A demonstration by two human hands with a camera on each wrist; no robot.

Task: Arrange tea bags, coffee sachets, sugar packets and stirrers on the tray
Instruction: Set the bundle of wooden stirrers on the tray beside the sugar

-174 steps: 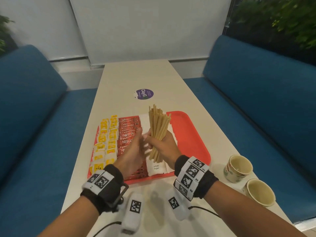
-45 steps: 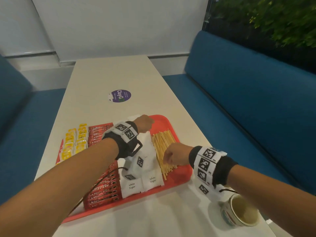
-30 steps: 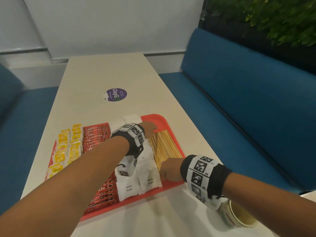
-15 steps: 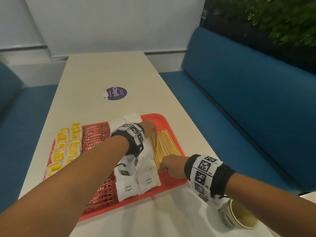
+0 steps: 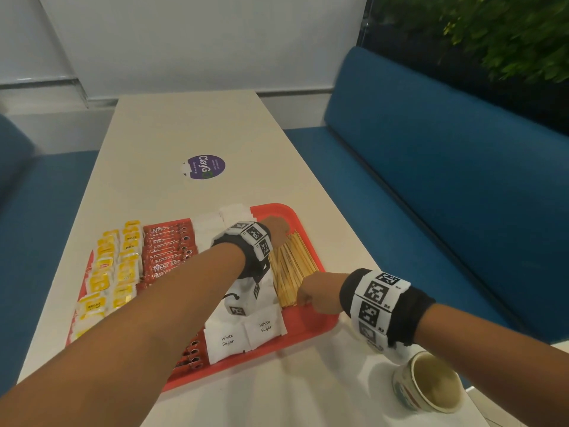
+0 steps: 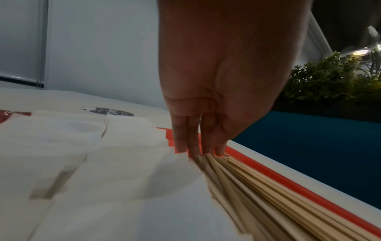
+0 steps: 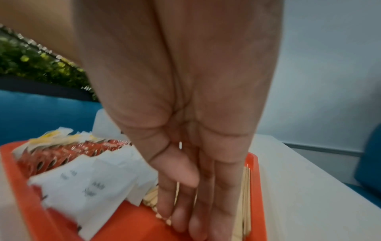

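A red tray (image 5: 311, 322) holds yellow tea bags (image 5: 107, 272) at the left, then red coffee sachets (image 5: 167, 251), then white sugar packets (image 5: 243, 334). Wooden stirrers (image 5: 291, 266) lie flat along its right side. My left hand (image 5: 277, 231) reaches across the tray. Its straight fingers (image 6: 193, 143) touch the far ends of the stirrers (image 6: 257, 187). My right hand (image 5: 311, 295) is at the near end, where its straight fingers (image 7: 185, 212) press against the stirrer tips (image 7: 246, 195). Neither hand grips anything. My left forearm hides part of the sachets and sugar packets.
A paper cup (image 5: 431, 386) stands on the table under my right forearm, near the front right corner. A purple round sticker (image 5: 204, 166) lies on the table beyond the tray. Blue benches (image 5: 431, 180) run along both sides.
The stirrers were held upright as a bundle in both hands; now they lie flat on the tray. Over the last second both hands stay at their ends, the right shifting slightly.
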